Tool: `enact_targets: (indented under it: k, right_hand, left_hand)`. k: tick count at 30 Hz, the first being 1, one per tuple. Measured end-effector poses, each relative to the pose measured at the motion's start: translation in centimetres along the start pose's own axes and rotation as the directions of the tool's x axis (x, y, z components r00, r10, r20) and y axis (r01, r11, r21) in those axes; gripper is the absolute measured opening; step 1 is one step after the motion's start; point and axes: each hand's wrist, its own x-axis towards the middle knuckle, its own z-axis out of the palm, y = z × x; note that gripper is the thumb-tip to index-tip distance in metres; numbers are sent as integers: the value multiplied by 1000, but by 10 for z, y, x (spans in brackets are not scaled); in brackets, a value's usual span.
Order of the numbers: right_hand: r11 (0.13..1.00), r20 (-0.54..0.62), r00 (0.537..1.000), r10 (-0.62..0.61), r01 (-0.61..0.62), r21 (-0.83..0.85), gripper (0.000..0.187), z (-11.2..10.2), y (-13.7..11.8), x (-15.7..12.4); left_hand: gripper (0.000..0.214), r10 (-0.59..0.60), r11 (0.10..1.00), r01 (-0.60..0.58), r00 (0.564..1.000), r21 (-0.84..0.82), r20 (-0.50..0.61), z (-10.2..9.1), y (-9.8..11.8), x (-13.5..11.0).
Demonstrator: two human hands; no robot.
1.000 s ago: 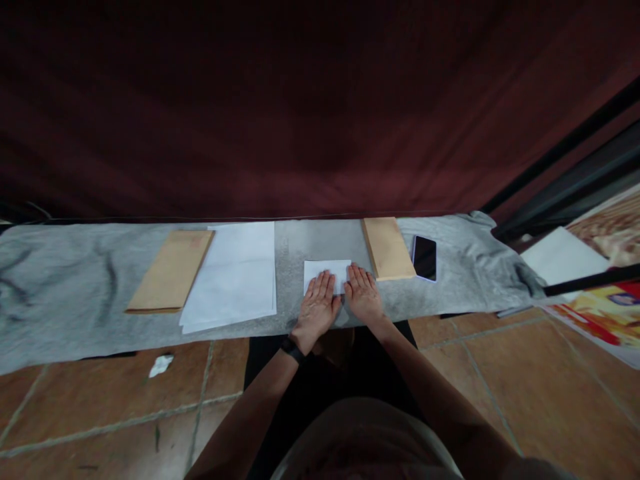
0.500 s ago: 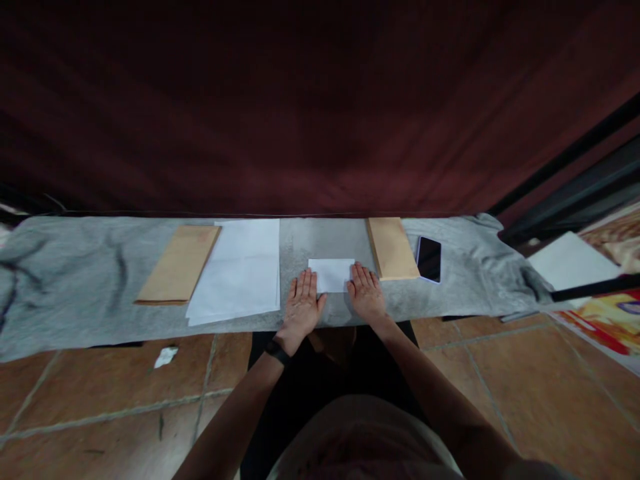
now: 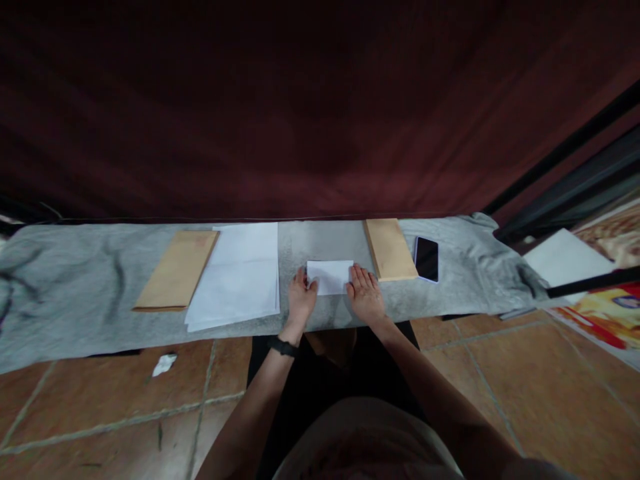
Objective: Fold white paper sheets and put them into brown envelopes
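Note:
A small folded white paper [image 3: 331,275] lies on the grey cloth [image 3: 75,293] straight ahead of me. My left hand [image 3: 301,299] sits at the paper's left edge, fingers curled and pinching that edge. My right hand [image 3: 365,294] lies flat at the paper's right edge, fingers stretched out and touching it. A black band is on my left wrist.
A stack of white sheets [image 3: 239,275] and a brown envelope [image 3: 176,270] lie to the left. Another brown envelope [image 3: 389,249] and a black phone [image 3: 427,259] lie to the right. A crumpled scrap [image 3: 163,364] is on the tiled floor. A dark red curtain [image 3: 300,107] hangs behind.
My left hand slid off the paper to its left side, then curled its fingers onto the left edge. My right hand stayed at the right edge.

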Motion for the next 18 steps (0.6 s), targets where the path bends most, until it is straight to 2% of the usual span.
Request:
enact_targets:
  k: [3, 7, 11, 13, 15, 18]
  right_hand:
    - [1000, 3, 1000, 6, -6, -2, 54, 0, -1, -1]
    - [999, 2, 1000, 11, -11, 38, 53, 2, 2, -1]
    - [966, -35, 996, 78, -66, 251, 57, 0, 13, 5]
    - [911, -83, 983, 161, -116, 395, 61, -5, 20, 12]
    - [856, -123, 972, 202, -114, 503, 63, -13, 26, 19]
    - [833, -97, 992, 76, -9, 553, 49, -25, 28, 24]
  left_hand:
    - [31, -132, 968, 131, 991, -215, 9, 1, 3, 7]
    - [14, -124, 938, 134, 991, -320, 51, 1, 10, 3]
    - [11, -106, 915, 114, 993, -386, 42, -10, 19, -2]
    - [10, -62, 914, 75, 997, -398, 46, -20, 23, -2]
    - [14, 39, 912, -20, 999, -409, 38, -29, 25, -1]
    - [19, 199, 889, -176, 980, -422, 11, -35, 20, 0]
